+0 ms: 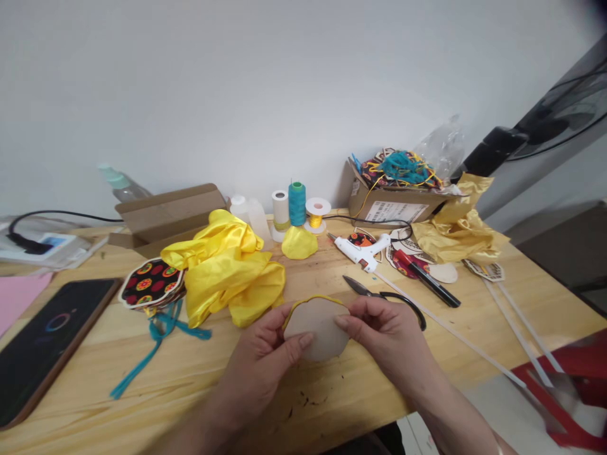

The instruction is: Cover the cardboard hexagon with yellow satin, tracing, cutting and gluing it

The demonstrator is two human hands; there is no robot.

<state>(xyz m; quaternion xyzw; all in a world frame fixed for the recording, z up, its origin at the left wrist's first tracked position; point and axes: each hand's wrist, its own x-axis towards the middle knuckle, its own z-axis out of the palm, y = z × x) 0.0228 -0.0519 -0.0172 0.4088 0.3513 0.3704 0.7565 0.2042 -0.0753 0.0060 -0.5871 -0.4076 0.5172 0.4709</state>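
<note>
Both of my hands hold a pale scalloped cardboard piece (317,325) with a yellow edging along its top rim, just above the wooden table (199,379). My left hand (263,363) grips its left side, thumb lying across the face. My right hand (384,328) pinches the right side, thumb on the front. Black-handled scissors (386,296) lie right behind my right hand. A heap of yellow satin fabric (227,268) lies to the left of the piece.
A white glue gun (363,251), a black marker (429,282), white sticks (474,351), thread spools (297,203), a cardboard box of scraps (393,205), gold fabric (458,230), patterned fabric discs (152,282) with teal tassel (152,344) and a tablet (45,338) surround my hands.
</note>
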